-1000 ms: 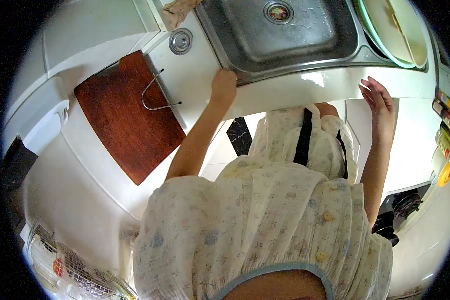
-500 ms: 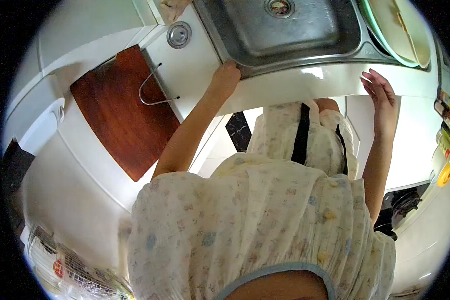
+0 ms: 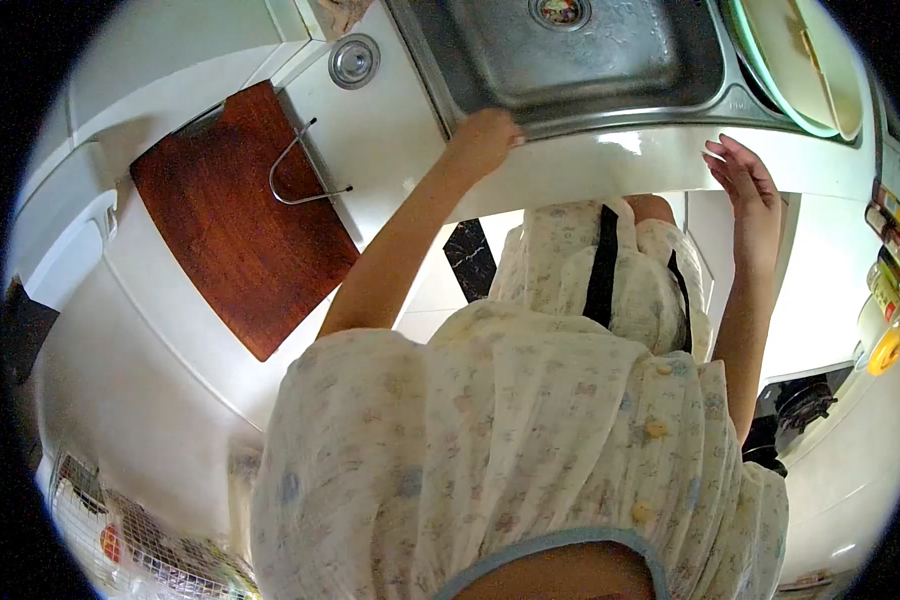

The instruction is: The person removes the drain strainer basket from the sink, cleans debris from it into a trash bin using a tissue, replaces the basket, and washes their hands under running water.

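My left hand is over the front left corner of the steel sink, where rim and white counter meet. Its fingers are curled in with the back of the hand toward me, so whatever they may hold is hidden. Off to the right, my right hand is raised near the counter's front edge. Its fingers are loosely bent and apart, and no object shows in them. In the sink floor, the drain has a colourful strainer or scraps in it, too small to make out.
Pale green and cream basins stand at the sink's right. On the left counter are a round metal sink stopper and a dark wooden board by a wire stand. Bottles line the far right; a wire basket is lower left.
My left hand has shifted slightly right and up along the sink's front corner. My right hand has moved a little to the left. The view has tilted slightly.
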Motion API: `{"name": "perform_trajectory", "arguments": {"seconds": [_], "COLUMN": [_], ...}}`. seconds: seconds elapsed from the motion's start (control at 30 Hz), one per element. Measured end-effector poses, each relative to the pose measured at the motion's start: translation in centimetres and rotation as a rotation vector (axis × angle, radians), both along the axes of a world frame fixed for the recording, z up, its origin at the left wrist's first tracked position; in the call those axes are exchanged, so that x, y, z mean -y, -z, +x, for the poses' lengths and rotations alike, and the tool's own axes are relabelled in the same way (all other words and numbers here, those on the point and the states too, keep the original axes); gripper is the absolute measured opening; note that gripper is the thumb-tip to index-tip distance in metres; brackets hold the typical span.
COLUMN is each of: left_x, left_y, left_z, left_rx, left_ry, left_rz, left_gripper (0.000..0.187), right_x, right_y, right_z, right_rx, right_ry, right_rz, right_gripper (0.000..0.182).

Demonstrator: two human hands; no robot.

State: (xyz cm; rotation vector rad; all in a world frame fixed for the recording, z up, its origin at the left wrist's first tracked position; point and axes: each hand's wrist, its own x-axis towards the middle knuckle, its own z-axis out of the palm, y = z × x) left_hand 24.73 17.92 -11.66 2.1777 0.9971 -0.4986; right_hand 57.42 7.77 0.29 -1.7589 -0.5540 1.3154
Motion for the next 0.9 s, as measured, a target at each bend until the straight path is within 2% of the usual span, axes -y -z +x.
{"name": "perform_trajectory", "arguments": {"seconds": [0.07, 0.13, 0.23, 0.27, 0.3, 0.37, 0.4, 0.5, 0.57, 0.67, 0.77, 0.9], "left_x": [0.5, -0.2, -4.9, -6.7, -7.8, -8.5, -8.0, -3.9, -2.0, -1.4, -1.5, -1.5], "left_y": [0.7, 0.9, 6.6, 5.7, 3.1, 2.8, 2.5, 1.3, 0.1, 0.1, 2.3, 3.3], "left_z": [4.0, 8.5, 9.8, 9.1, 8.4, 5.1, 3.6, -0.5, -1.1, 0.2, 4.1, 12.3], "left_rx": [0.335, 0.415, 0.512, 0.58, 0.531, 0.562, 0.51, 0.367, 0.22, 0.339, 0.493, 0.668], "left_ry": [-0.202, -0.198, -0.521, -0.545, -0.511, -0.303, -0.293, -0.247, -0.07, -0.185, -0.065, -0.095], "left_rz": [-0.033, 0.055, 0.092, 0.066, 0.068, 0.1, 0.004, -0.144, -0.151, -0.214, -0.129, -0.187], "left_gripper": [0.017, 0.018, 0.019, 0.019, 0.017, 0.019, 0.021, 0.023, 0.024, 0.025, 0.023, 0.018], "right_x": [0.2, 0.0, 0.0, 0.0, 0.1, 0.8, 1.1, 1.6, 1.9, 2.6, 2.9, 2.9], "right_y": [0.3, 0.3, -0.7, -0.9, -1.1, -0.7, -0.4, -0.5, -0.5, -0.1, 0.5, 0.5], "right_z": [-0.1, -0.2, -0.1, 0.2, 0.5, 0.8, 1.0, 1.0, 0.9, 1.0, 1.2, 1.1], "right_rx": [-0.025, -0.004, 0.067, 0.081, 0.096, 0.085, 0.079, 0.062, 0.073, 0.05, 0.015, 0.043], "right_ry": [0.009, 0.006, -0.016, -0.014, -0.015, 0.005, 0.017, 0.053, 0.074, 0.102, 0.122, 0.121], "right_rz": [0.006, 0.017, 0.023, 0.04, 0.054, 0.045, 0.047, 0.005, -0.004, 0.015, 0.035, 0.04], "right_gripper": [0.027, 0.026, 0.026, 0.026, 0.026, 0.026, 0.025, 0.024, 0.023, 0.023, 0.023, 0.023]}}
